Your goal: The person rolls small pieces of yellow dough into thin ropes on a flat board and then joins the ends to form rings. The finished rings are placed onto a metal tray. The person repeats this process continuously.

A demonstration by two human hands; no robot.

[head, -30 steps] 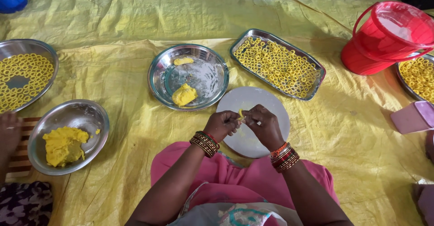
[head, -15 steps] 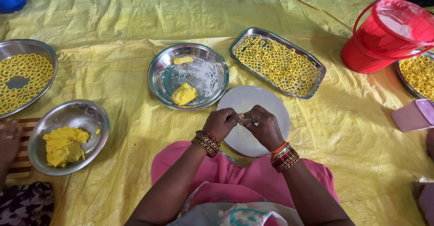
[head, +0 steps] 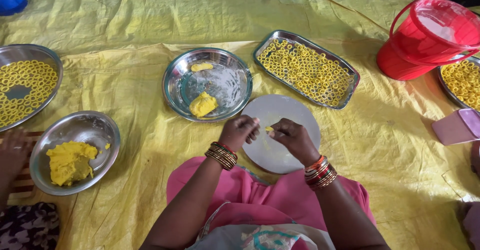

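Yellow dough bit [head: 269, 128] pinched between left hand [head: 240, 132] and right hand [head: 295, 139] fingertips.

Crinkled glossy yellow plastic sheet [head: 125, 25], shiny steel bowls [head: 235, 75], steel tray [head: 350, 75], matt smooth white disc [head: 295, 112], soft yellow dough [head: 202, 105], glossy red plastic bucket [head: 425, 40].

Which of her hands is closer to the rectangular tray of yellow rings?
Right. The right hand is over the round board, just below the tray. The left hand sits at the board's left edge, farther from it.
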